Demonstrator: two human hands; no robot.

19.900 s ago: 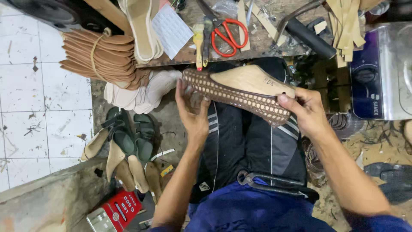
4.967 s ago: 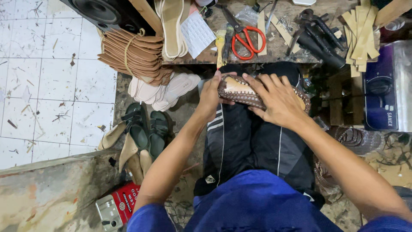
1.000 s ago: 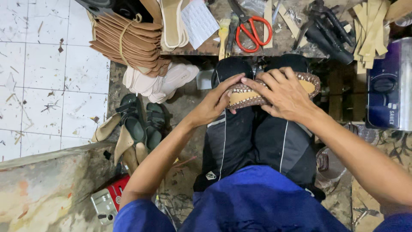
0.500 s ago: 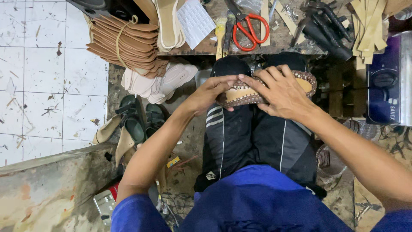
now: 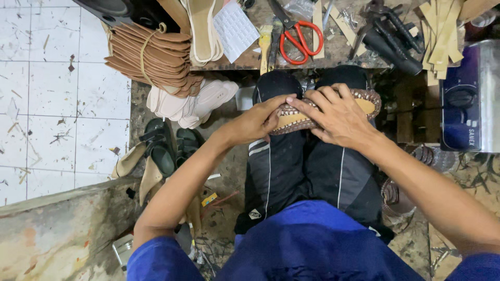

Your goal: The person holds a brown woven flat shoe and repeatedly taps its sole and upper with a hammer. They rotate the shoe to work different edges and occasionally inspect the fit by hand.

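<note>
A tan shoe sole with a brown woven edging lies across my knees, which are in black trousers. My left hand grips its left end, thumb on top. Over its middle my right hand presses flat with fingers spread, covering most of the sole. Only the right tip and a strip of the left end show.
A bundle of brown soles tied with cord and pale soles lie at left. Red-handled scissors, a brush and black tools rest on the wooden bench ahead. A blue and silver appliance stands right. Dark sandals lie on the floor.
Twenty seconds ago I held the sole up by both ends; now it rests on my knees under my right palm. In the last second both hands barely shifted.
</note>
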